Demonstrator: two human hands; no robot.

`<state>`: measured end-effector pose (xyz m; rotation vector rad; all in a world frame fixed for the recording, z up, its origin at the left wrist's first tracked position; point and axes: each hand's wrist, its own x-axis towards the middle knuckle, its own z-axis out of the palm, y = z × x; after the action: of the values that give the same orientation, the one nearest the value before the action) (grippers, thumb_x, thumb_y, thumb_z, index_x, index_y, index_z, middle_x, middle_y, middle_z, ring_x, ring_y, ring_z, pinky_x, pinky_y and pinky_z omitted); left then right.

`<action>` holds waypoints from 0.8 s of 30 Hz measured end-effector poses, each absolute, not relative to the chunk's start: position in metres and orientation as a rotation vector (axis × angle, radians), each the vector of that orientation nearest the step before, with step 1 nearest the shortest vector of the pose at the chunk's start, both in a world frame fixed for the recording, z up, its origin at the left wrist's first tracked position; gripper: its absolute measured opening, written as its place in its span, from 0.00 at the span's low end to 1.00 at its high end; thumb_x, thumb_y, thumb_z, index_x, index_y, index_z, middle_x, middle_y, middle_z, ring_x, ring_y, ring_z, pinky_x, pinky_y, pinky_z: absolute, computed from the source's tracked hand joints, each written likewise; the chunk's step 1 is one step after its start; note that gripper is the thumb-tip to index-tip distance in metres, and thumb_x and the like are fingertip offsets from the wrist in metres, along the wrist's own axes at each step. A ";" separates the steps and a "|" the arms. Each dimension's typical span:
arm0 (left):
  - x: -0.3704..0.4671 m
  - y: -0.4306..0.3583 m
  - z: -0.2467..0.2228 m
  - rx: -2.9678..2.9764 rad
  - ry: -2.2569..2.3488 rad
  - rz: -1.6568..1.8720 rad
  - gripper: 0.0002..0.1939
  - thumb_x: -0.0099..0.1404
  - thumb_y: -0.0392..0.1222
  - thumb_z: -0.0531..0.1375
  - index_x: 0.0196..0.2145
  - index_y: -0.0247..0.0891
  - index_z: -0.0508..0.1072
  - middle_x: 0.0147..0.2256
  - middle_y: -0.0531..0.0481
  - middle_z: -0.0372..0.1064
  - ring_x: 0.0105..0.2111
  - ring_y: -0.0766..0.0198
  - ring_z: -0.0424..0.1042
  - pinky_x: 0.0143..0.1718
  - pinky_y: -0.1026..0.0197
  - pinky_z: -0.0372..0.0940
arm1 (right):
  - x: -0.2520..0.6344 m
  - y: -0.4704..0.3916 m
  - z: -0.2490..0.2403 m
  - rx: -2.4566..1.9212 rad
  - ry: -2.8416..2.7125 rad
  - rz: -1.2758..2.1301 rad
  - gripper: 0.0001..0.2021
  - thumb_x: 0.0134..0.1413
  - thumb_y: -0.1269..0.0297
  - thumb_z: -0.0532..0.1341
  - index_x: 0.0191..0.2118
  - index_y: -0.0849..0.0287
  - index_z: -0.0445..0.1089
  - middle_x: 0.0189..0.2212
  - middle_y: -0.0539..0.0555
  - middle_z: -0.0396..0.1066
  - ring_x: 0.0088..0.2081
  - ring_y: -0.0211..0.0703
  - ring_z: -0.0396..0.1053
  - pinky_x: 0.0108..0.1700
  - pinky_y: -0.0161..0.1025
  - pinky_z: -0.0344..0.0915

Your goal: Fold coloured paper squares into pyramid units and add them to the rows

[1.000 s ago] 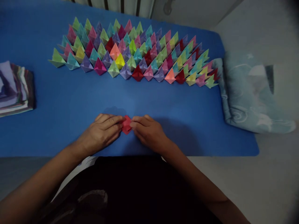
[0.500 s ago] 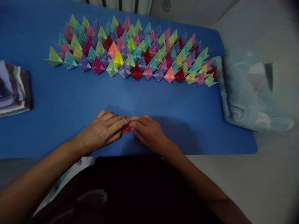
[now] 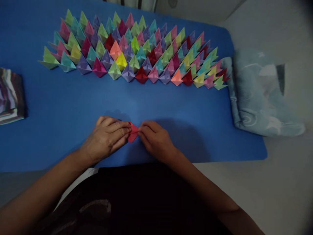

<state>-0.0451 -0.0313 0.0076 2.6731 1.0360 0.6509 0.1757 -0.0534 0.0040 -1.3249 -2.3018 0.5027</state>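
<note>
Between my two hands is a small piece of folded red paper (image 3: pixel 133 133), low over the blue table near its front edge. My left hand (image 3: pixel 106 135) covers the paper's left part, its fingers closed on it. The fingertips of my right hand (image 3: pixel 155 137) pinch the pointed right end. Part of the paper is hidden under the left fingers. Beyond the hands stand several rows of folded paper boats (image 3: pixel 128 73) in green, purple, pink, red, yellow and turquoise, packed close together.
The blue table (image 3: pixel 80 94) reaches from the left side to a rounded right edge. A stack of cloth-like or paper sheets (image 3: pixel 12 96) lies at the far left. On the right edge rests a folded grey-blue blanket (image 3: pixel 259 98). A pale wall stands behind.
My hands have drawn slightly apart, so more of the red paper shows between them. The right fingers now pinch its tip. The view has shifted a little.
</note>
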 end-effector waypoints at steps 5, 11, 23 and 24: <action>-0.039 -0.032 0.009 2.609 1.190 0.639 0.13 0.74 0.46 0.53 0.40 0.44 0.78 0.45 0.48 0.78 0.43 0.53 0.70 0.43 0.48 0.61 | 0.169 -0.051 0.006 -1.385 -2.270 0.463 0.14 0.69 0.67 0.51 0.38 0.62 0.73 0.39 0.60 0.74 0.41 0.44 0.71 0.47 0.41 0.70; -0.032 -0.035 0.008 2.532 1.362 0.677 0.15 0.74 0.47 0.53 0.35 0.44 0.77 0.39 0.48 0.76 0.40 0.54 0.69 0.41 0.48 0.60 | 0.163 -0.046 0.010 -1.476 -2.242 0.508 0.14 0.69 0.65 0.50 0.37 0.62 0.71 0.41 0.61 0.74 0.41 0.45 0.71 0.45 0.41 0.69; -0.014 -0.038 0.008 2.341 1.609 0.717 0.16 0.70 0.49 0.57 0.28 0.42 0.75 0.35 0.47 0.75 0.36 0.53 0.67 0.37 0.47 0.59 | 0.158 -0.043 0.014 -1.553 -2.328 0.440 0.13 0.68 0.65 0.51 0.38 0.61 0.72 0.40 0.59 0.73 0.39 0.43 0.69 0.40 0.38 0.66; -0.013 -0.038 0.008 2.333 1.621 0.714 0.16 0.70 0.48 0.57 0.27 0.41 0.75 0.35 0.47 0.75 0.36 0.53 0.67 0.37 0.47 0.59 | 0.158 -0.043 0.015 -1.563 -2.331 0.444 0.13 0.67 0.65 0.51 0.39 0.61 0.72 0.40 0.59 0.73 0.39 0.43 0.69 0.40 0.38 0.65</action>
<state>-0.0134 -0.0380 0.0080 2.3330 1.6210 0.7144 0.1576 -0.0431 0.0149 -1.5630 -2.3310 0.4436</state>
